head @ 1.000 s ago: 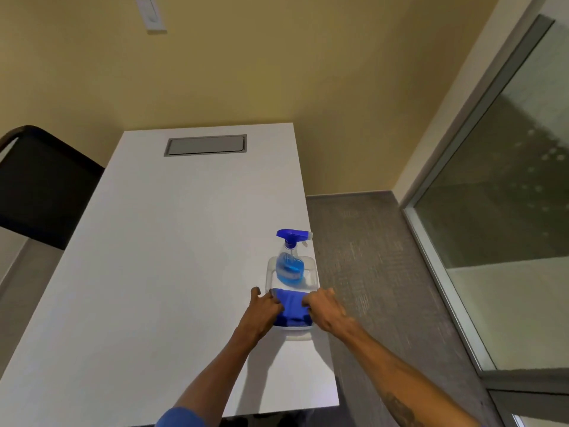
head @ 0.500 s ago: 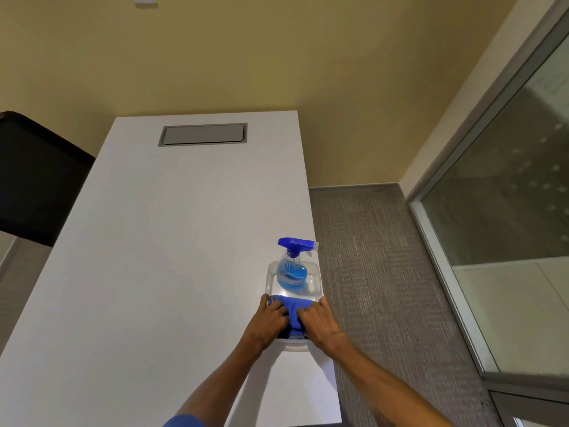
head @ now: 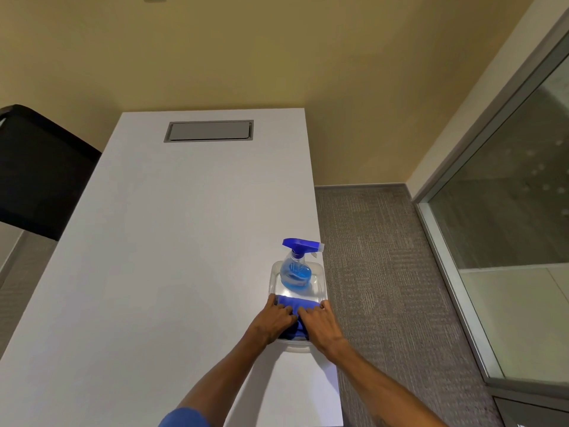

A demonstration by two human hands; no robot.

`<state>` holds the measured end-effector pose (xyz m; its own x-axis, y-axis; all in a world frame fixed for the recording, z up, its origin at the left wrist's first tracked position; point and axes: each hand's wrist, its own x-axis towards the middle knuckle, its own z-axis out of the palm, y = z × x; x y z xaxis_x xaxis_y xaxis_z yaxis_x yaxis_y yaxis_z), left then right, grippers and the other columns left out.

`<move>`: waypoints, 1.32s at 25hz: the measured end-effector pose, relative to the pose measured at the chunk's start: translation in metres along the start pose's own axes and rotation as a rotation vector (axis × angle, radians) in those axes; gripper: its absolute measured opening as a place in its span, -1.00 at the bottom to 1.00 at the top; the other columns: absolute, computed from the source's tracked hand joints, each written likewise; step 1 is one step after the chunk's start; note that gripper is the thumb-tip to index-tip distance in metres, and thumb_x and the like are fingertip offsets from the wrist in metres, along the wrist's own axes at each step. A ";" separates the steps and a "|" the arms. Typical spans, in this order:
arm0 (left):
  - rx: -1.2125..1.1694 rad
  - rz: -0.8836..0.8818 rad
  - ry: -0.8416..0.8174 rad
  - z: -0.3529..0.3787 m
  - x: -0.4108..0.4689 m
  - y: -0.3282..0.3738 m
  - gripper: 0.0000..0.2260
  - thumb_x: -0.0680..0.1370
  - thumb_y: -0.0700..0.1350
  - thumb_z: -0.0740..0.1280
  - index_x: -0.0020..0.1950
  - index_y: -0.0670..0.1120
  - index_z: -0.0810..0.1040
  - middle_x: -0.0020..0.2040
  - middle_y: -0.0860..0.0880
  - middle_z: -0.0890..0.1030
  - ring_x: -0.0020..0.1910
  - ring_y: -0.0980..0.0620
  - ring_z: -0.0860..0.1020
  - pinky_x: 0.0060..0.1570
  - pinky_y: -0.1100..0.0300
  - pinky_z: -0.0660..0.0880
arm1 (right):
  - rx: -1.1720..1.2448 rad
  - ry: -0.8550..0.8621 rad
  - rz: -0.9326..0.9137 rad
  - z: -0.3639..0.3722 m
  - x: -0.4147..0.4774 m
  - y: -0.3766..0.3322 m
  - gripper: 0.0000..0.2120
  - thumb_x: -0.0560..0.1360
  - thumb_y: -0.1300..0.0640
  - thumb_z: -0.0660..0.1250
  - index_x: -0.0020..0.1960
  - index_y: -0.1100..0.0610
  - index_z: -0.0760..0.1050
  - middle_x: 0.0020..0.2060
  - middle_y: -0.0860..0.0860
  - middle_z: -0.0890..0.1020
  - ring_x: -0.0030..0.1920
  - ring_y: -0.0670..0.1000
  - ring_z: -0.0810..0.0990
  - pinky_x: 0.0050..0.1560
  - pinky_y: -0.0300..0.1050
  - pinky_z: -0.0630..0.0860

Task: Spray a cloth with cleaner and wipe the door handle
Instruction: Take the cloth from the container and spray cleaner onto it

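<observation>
A clear plastic tray point(head: 320, 274) sits at the right edge of the white table point(head: 172, 257). In its far half stands a spray bottle point(head: 296, 268) of blue cleaner with a blue trigger head. A folded blue cloth point(head: 296, 305) lies in the near half. My left hand point(head: 272, 322) and my right hand point(head: 318, 323) both rest on the cloth, side by side, fingers curled over it and pressing down. The hands cover most of the cloth. No door handle is in view.
A black chair back point(head: 40, 174) stands at the table's left side. A grey cable hatch point(head: 209, 131) is set in the far end of the table. Grey carpet point(head: 385, 272) and a glass partition point(head: 508, 195) lie to the right. A yellow wall is behind.
Both hands have moved inward from the tray's sides onto the blue cloth and now meet over its middle. The bottle and tray have stayed in place.
</observation>
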<state>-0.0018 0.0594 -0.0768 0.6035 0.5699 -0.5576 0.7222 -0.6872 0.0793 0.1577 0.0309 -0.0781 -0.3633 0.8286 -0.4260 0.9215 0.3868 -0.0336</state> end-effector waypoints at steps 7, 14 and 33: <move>-0.437 -0.109 0.041 -0.032 -0.013 -0.017 -0.69 0.70 -0.05 0.24 0.35 -0.19 0.54 0.34 -0.21 0.58 0.28 -0.16 0.57 0.30 0.11 0.47 | 0.227 0.088 0.035 -0.028 -0.006 0.013 -0.83 0.68 0.22 0.23 0.23 0.20 0.50 0.18 0.15 0.51 0.18 0.17 0.56 0.15 0.04 0.53; -0.600 -0.192 0.209 -0.053 -0.032 -0.038 -0.74 0.70 -0.06 0.19 0.18 -0.12 0.64 0.22 -0.15 0.65 0.12 -0.06 0.58 0.20 0.17 0.52 | 0.549 0.143 0.056 -0.050 -0.020 0.042 -0.68 0.68 0.23 0.16 0.35 0.15 0.57 0.17 0.08 0.47 0.08 0.05 0.55 0.02 -0.21 0.54; -0.537 0.038 0.521 -0.140 -0.132 -0.016 -0.68 0.68 -0.24 0.30 0.43 -0.08 0.57 0.32 -0.09 0.66 0.27 -0.03 0.61 0.29 0.13 0.57 | 0.767 0.436 -0.036 -0.146 -0.104 0.060 -0.80 0.60 0.24 0.38 0.20 0.13 0.66 0.05 -0.08 0.53 0.05 -0.10 0.59 0.12 -0.19 0.63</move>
<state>-0.0454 0.0581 0.1111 0.6169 0.7814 -0.0937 0.6828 -0.4723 0.5575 0.2311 0.0271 0.0963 -0.2693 0.9624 -0.0351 0.6898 0.1673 -0.7044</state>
